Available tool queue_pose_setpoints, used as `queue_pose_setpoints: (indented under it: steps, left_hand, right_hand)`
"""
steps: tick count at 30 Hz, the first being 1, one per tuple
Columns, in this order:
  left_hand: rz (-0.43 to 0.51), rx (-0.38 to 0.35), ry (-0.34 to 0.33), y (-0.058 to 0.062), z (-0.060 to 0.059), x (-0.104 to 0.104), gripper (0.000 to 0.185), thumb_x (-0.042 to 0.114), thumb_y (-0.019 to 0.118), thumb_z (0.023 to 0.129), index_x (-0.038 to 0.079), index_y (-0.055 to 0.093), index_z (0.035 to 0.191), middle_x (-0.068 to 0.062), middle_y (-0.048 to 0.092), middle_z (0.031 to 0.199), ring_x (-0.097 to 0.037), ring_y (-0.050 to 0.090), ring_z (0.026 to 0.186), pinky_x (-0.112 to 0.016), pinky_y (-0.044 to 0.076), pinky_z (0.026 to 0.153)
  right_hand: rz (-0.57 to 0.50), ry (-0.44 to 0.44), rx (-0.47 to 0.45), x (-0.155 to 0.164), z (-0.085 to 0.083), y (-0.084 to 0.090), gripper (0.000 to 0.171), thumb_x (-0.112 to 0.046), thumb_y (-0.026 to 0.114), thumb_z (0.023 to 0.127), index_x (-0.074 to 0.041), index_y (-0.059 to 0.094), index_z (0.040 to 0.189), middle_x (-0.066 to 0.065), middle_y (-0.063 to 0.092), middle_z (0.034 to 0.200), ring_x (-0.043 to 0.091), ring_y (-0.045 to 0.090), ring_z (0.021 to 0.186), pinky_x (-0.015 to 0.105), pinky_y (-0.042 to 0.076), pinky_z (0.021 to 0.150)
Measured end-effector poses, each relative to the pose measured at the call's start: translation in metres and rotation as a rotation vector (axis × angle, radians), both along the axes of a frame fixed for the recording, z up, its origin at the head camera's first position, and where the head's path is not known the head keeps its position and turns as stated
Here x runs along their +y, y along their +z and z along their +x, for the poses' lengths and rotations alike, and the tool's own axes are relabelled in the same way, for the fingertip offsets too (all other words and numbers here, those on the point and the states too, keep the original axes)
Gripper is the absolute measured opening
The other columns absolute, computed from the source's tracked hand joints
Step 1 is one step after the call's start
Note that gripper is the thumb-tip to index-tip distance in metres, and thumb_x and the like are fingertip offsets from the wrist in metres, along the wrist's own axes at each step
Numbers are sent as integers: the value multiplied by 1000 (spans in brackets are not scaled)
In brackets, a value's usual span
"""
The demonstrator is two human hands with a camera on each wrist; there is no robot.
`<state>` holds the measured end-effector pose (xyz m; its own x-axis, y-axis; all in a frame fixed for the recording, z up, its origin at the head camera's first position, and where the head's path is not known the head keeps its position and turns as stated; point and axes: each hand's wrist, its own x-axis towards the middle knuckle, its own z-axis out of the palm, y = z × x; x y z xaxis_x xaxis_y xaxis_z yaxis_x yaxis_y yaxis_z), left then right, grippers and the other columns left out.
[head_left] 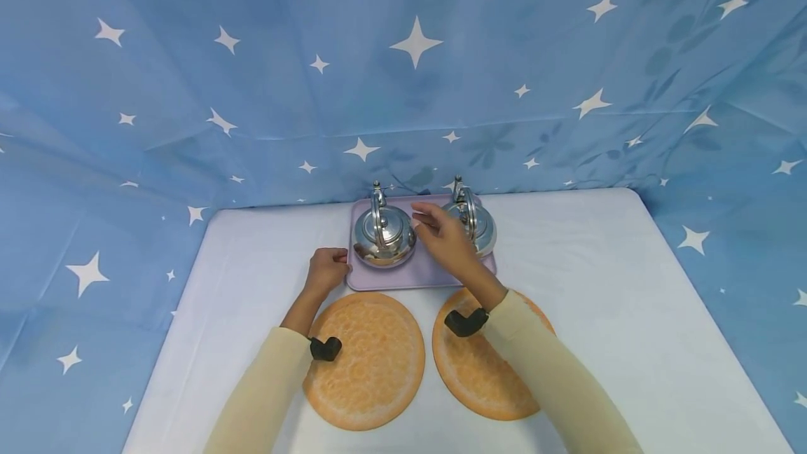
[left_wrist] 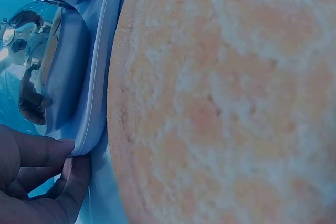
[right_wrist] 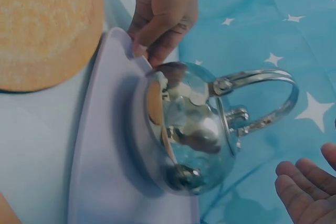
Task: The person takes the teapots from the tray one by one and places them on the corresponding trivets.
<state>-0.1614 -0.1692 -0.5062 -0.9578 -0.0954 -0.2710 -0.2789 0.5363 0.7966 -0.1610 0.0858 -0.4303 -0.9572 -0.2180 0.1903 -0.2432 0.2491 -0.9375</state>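
Your left hand (head_left: 326, 268) is at the near left corner of the flat lilac plastic tray (head_left: 429, 273), and the left wrist view settles what the head view can't: thumb on top, fingers curled beneath, pinching the tray's rim (left_wrist: 92, 129). The right wrist view shows that same pinch from the other side (right_wrist: 160, 11).

Your right hand (head_left: 444, 237) hovers over the tray between the two kettles, fingers loosely spread and holding nothing; only its fingertips (right_wrist: 304, 187) edge into its own wrist camera, close to the handle but apart from it.

The shiny round steel kettle on the left (head_left: 383, 233) sits on the tray with its arched handle upright. The right wrist view gives you its mirrored belly (right_wrist: 184, 129) in full. The second steel kettle on the right (head_left: 473, 223) is partly covered by your right hand from the head camera, and shows in neither wrist view.

Nearer you on the white table (head_left: 630, 314), two round orange woven mats: the left one (head_left: 368, 359) fills most of the left wrist picture, the right one (head_left: 479, 377) lies half under your cream sleeve (head_left: 555, 377). Blue star-printed cloth (head_left: 403, 54) walls in the table.
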Motion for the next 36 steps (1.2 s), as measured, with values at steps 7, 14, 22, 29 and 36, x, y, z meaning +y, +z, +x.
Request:
queue_pose_setpoints:
  steps: [7,14,22,29,36]
  left_hand:
    - [1,2,6,-1,-1,1,40,-8,62,81,-10,62,121,-20,68,103,-28,65,97,-31,53,78]
    - [-5,15,10,-4,-2,1,40,-9,60,80,-10,63,120,-20,69,102,-28,65,96,-30,53,76]
    - [-19,16,15,-1,0,1,40,-8,60,79,-9,64,119,-19,70,100,-28,66,95,-30,53,75]
    - [-5,5,11,1,0,1,40,-8,60,81,-11,62,121,-20,68,102,-29,65,96,-31,53,78]
    - [-4,4,13,0,0,2,40,-8,60,80,-11,62,120,-20,69,100,-28,65,95,-30,53,77]
  right_hand:
    - [-73,38,-69,-12,-3,-6,37,-12,58,98,3,54,132,20,55,133,27,57,118,34,50,92]
    - [-78,54,-103,-23,-4,-10,40,-11,61,96,5,53,132,21,56,131,28,56,119,34,48,94]
    - [-140,90,-149,-32,-2,-13,43,-15,63,96,6,54,132,21,56,131,32,54,121,38,45,98]
    - [-109,74,-173,-42,-2,-12,39,-15,65,94,1,59,129,15,63,123,25,61,111,34,51,89]
    - [-126,62,-241,-52,-2,-10,40,-14,65,94,3,58,129,14,66,114,24,63,103,32,53,84]
